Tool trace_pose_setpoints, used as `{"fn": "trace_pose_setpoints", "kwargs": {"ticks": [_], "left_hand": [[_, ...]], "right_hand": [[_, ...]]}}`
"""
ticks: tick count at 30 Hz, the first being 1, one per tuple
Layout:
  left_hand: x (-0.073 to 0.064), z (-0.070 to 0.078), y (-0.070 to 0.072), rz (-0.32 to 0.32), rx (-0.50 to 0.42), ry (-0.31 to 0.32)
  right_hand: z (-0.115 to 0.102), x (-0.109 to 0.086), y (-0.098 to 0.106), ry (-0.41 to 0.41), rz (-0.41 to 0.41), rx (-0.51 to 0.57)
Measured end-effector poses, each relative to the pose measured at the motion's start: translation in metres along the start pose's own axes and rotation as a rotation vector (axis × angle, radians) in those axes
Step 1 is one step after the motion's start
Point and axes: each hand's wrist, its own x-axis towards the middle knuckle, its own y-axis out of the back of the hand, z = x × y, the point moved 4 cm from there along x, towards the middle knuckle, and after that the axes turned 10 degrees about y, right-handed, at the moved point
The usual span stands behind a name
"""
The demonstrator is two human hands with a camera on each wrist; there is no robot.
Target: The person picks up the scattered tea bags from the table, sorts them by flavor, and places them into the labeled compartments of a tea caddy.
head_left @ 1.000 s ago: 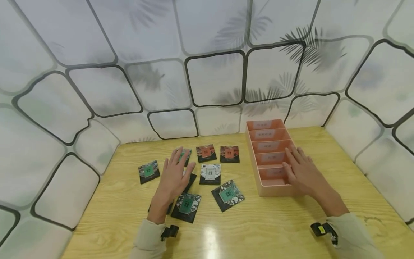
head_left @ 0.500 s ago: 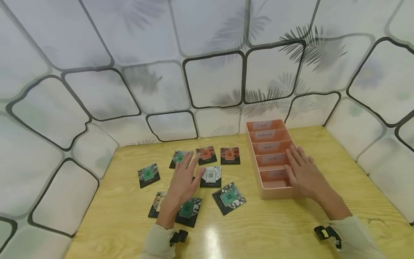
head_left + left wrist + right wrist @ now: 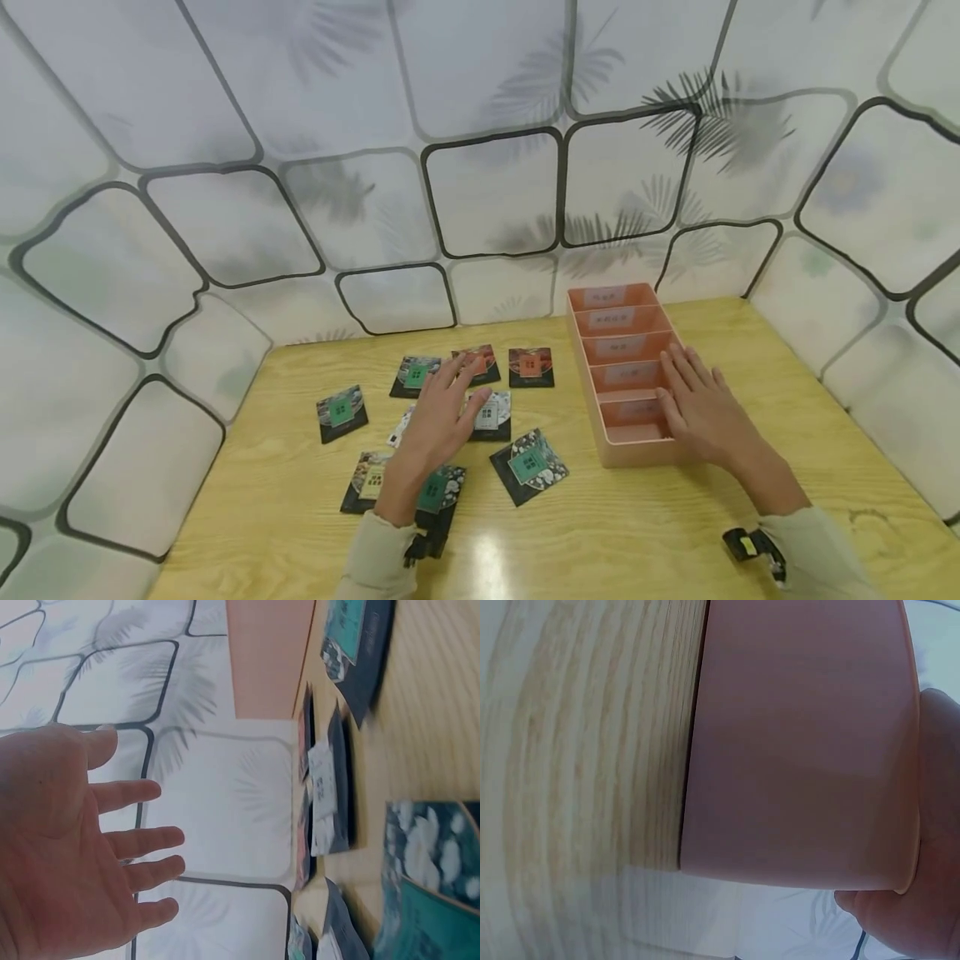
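Head view: we see the left hand (image 3: 438, 423) spread above printed sachets (image 3: 529, 468) on the wooden table (image 3: 600, 533), the straight-fingered right hand (image 3: 703, 410) resting on the pink five-compartment box (image 3: 641, 454)'s right rim.

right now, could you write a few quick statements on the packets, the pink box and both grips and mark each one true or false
1. The left grip is empty, above the table. True.
2. The right grip is at the pink box. True.
3. The pink box has three compartments. False: it has five.
4. At least two orange-label packets lie on the table. True.
5. All the packets are stacked in one pile. False: they lie spread over the table.
6. The pink box is left of the packets in the head view. False: it is right of them.
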Motion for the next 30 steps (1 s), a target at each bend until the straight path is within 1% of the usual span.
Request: {"fn": "trace_pose_setpoints", "kwargs": {"ticks": [6, 10, 13, 15, 18, 21, 26, 27, 30], "left_hand": [[0.005, 0.003, -0.002, -0.021, -0.024, -0.046], [0.006, 0.005, -0.01, -0.06, -0.029, -0.05], [0.006, 0.008, -0.017, -0.095, -0.014, -0.053], [0.007, 0.01, -0.02, -0.107, 0.002, -0.059], [0.005, 0.013, -0.025, -0.13, 0.007, -0.07], [0.005, 0.016, -0.03, -0.172, -0.002, -0.089], [0.005, 0.019, -0.038, -0.234, 0.033, -0.119], [0.005, 0.02, -0.04, -0.243, 0.039, -0.121], [0.004, 0.02, -0.044, -0.284, 0.031, -0.093]], "right_hand": [[-0.002, 0.004, -0.001, 0.012, 0.0, -0.022], [-0.003, 0.001, -0.001, 0.017, 0.032, -0.028], [-0.002, -0.002, -0.001, 0.021, 0.065, -0.019], [-0.001, -0.003, 0.0, 0.022, 0.073, -0.014], [0.001, -0.004, -0.001, 0.029, 0.055, -0.008], [0.002, -0.005, -0.002, 0.027, 0.038, -0.016], [0.003, -0.003, -0.005, 0.025, 0.021, -0.012], [0.004, -0.002, -0.005, 0.027, 0.022, -0.012], [0.004, -0.001, -0.005, 0.035, 0.029, -0.004]]}}
